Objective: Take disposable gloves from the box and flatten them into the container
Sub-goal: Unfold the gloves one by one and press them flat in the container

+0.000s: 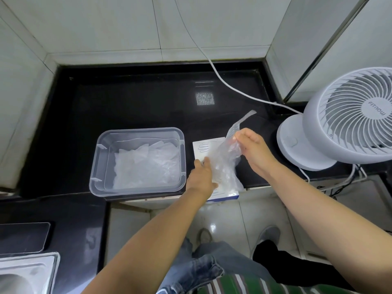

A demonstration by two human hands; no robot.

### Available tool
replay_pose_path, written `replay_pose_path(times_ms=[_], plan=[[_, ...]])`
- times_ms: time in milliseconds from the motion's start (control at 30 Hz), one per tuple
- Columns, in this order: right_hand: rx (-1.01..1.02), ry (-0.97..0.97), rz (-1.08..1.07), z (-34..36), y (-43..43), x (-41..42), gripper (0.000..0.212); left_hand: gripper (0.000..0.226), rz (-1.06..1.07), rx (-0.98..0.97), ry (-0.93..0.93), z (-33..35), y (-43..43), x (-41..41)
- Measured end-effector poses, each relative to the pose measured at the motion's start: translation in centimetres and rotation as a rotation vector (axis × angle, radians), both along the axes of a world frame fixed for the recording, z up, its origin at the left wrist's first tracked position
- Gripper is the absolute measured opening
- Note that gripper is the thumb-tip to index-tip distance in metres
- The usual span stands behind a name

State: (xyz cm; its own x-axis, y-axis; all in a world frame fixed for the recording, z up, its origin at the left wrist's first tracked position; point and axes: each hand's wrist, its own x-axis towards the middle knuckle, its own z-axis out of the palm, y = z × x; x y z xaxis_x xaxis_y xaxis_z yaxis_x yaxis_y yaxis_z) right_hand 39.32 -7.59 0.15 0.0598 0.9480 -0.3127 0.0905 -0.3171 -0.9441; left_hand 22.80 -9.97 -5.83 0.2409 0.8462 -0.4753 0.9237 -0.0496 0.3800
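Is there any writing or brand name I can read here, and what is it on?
"FITUOW", as it appears, curved on the hub of the fan.
On the box there are only outline drawings of gloves; its small blue print is unreadable.
Nothing else shows text.

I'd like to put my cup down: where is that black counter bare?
Bare counter lies behind the container and box, up to the back wall, and left of the container. Crowded: left hand, right hand and glove over the box; fan and cable at right.

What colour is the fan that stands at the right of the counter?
The fan is white, grille and base alike; it shows best in the head view.
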Motion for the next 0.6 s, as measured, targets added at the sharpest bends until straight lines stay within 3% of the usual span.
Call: replay_pose_path(times_ms=[133, 267, 333, 400, 467, 600], plan=[[0.023, 0.28, -0.281, 3.2, 1.7, 0.4, 0.021, 0.089, -0.007, -0.013, 0.019, 0.1, 0.1, 0.2], [-0.049, 0.252, -0.304, 4.5, 3.0, 1.4, 0.036, 0.088, -0.01, -0.066, -0.009, 0.8, 0.4, 0.2], [-0.12, 0.27, -0.297, 3.6, 2.6, 1.4, 0.039, 0.071, 0.036, -0.122, -0.07, 1.4, 0.8, 0.1], [-0.173, 0.289, -0.248, 3.1, 1.7, 1.2, 0.048, 0.044, 0.14, -0.132, -0.24, 2.6, 1.3, 0.0], [-0.186, 0.321, -0.167, 2.9, 1.2, 0.9, 0.055, 0.03, 0.29, -0.135, -0.523, 4.9, 1.6, -0.4], [-0.083, 0.357, -0.016, 3.6, 1.1, -0.4, 0.047, 0.033, 0.594, -0.298, -1.015, 9.2, 2.5, -3.0]])
